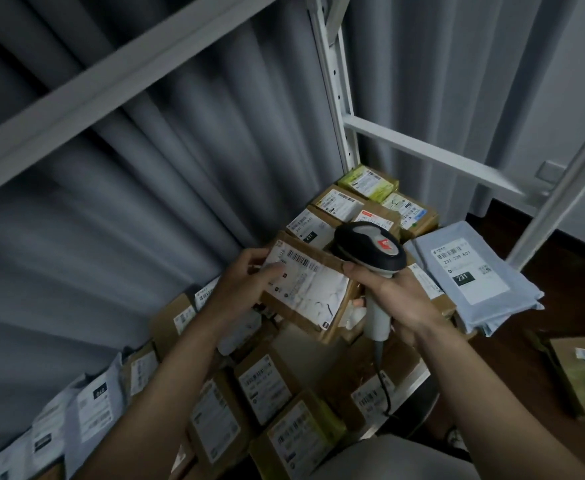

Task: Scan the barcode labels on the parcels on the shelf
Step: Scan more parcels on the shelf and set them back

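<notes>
Both hands full: left hand [249,282] grips parcel [313,289], right hand [393,296] scanner [370,251]; label print blurred.

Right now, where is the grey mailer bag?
In the head view, the grey mailer bag lies right of the scanner, on the parcels by the shelf post.

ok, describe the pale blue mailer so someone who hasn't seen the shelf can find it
Start at the white shelf upright at the back and follow the row of brown boxes toward the scanner in the right hand. Just right of the scanner, at the shelf's right end, lies the pale blue mailer. It is a soft, flat plastic bag among cardboard boxes, and its white label carries a black 231 block.
</notes>
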